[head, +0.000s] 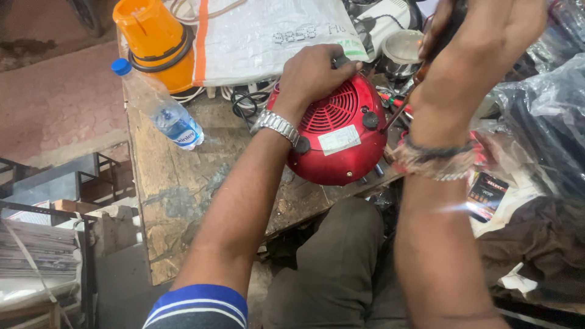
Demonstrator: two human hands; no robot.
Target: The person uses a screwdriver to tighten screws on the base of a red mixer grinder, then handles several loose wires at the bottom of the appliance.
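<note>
Work in hand: a red round appliance base (341, 137) lies underside up on the worn wooden bench (177, 189), and a screwdriver (399, 113) is being driven into its edge.
Left hand: the left hand (314, 73) is spread over the far rim of the red base, palm down and fingers curled round the casing, clamped on it to pin it to the bench; a metal watch (277, 125) sits on that wrist.
Right hand: the right hand (481, 36) is raised and closed round the screwdriver's handle, with the shaft slanting down toward a screw point near the right rim of the base, beside the black feet.
Position of the base: near the bench's front edge, just above the person's knee, with its vent grille and a pale label facing up.
Doing it well: it looks wise to keep the shaft in line with the screw and not slanted, to press down firmly before turning, and to hold the left hand's weight steady, since the round casing could roll or slide.
Risk: a slipping tip could mark the red shell or strike the left wrist.
Nearby: a plastic water bottle (161, 109) and an orange upturned jug (155, 42) stand well to the left; a white sack (268, 36) lies behind.
</note>
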